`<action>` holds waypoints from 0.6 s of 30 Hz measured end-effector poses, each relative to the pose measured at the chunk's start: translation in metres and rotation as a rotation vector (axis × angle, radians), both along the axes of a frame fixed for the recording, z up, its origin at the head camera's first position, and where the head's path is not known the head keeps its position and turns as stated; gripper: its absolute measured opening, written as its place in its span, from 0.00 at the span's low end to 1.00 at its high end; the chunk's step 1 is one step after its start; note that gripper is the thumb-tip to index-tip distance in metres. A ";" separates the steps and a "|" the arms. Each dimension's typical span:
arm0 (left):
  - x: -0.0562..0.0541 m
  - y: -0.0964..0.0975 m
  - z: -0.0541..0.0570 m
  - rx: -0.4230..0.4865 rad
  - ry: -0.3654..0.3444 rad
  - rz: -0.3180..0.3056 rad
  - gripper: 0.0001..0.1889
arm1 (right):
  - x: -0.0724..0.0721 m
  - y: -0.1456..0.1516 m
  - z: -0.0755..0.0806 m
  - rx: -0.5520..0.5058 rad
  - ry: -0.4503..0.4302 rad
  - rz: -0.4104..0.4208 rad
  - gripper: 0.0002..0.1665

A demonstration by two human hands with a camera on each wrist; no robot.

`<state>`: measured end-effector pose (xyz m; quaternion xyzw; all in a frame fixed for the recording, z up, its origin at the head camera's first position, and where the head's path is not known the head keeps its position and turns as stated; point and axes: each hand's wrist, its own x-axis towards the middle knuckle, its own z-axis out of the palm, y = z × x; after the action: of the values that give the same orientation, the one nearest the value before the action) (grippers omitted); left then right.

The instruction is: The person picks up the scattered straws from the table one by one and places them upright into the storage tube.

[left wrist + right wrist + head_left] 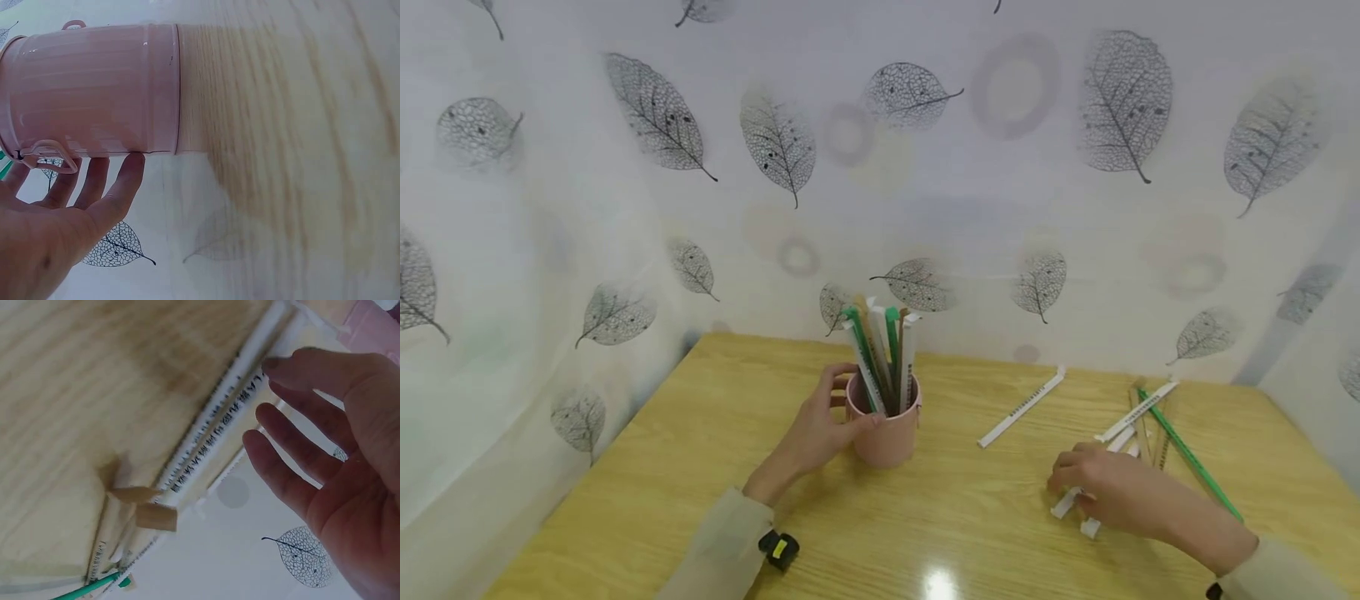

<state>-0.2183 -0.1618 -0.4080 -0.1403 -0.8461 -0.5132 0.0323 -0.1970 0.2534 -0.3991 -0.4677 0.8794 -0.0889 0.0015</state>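
My left hand (820,429) grips a pink bucket-shaped cup (886,442), thumb at its front rim and fingers round the far side. The cup stands upright on the table; in the left wrist view, fingertips touch the pink wall (94,94) by a small loop handle. Several paper-wrapped straws (880,358), white, green and brown, lean inside. My right hand (1116,487) is over a loose pile of straws at the right, fingers loosely bent. In the right wrist view, thumb and index finger tips overlap a printed white straw (219,425); other fingers stay apart from it.
One white straw (1022,408) lies alone between the cup and the pile. A green straw (1191,454) slants across the pile's right side, with a brown straw (1141,425) beside it. A leaf-patterned sheet (925,208) hangs behind the wooden table (970,517).
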 end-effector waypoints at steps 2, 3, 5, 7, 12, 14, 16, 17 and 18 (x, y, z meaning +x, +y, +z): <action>0.000 0.000 -0.001 0.005 0.006 -0.005 0.38 | 0.002 0.000 -0.005 0.012 0.039 -0.004 0.20; 0.000 0.000 -0.001 0.009 0.005 -0.009 0.38 | 0.003 0.000 -0.006 0.021 0.040 -0.012 0.18; 0.001 0.000 -0.001 0.015 0.006 -0.014 0.38 | 0.004 -0.001 -0.008 0.030 0.038 -0.023 0.16; 0.001 0.000 -0.001 0.021 0.010 -0.019 0.38 | 0.004 -0.002 -0.009 0.025 0.060 -0.022 0.16; 0.001 0.000 0.000 0.014 0.004 -0.012 0.38 | -0.002 -0.006 -0.013 -0.036 0.151 0.027 0.19; 0.001 0.000 0.000 0.008 -0.004 -0.010 0.38 | -0.005 -0.008 -0.015 -0.112 0.210 0.075 0.19; 0.001 0.000 0.000 0.006 -0.010 -0.011 0.38 | -0.009 -0.010 -0.015 -0.203 0.287 0.120 0.16; 0.001 0.000 0.001 0.009 -0.012 -0.013 0.38 | -0.011 -0.011 -0.014 -0.251 0.335 0.135 0.11; 0.001 0.000 0.001 0.010 -0.012 -0.012 0.38 | -0.013 -0.013 -0.013 -0.298 0.367 0.145 0.06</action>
<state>-0.2170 -0.1621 -0.4070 -0.1420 -0.8427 -0.5187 0.0248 -0.2099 0.2403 -0.4116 -0.5328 0.8064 -0.1306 -0.2209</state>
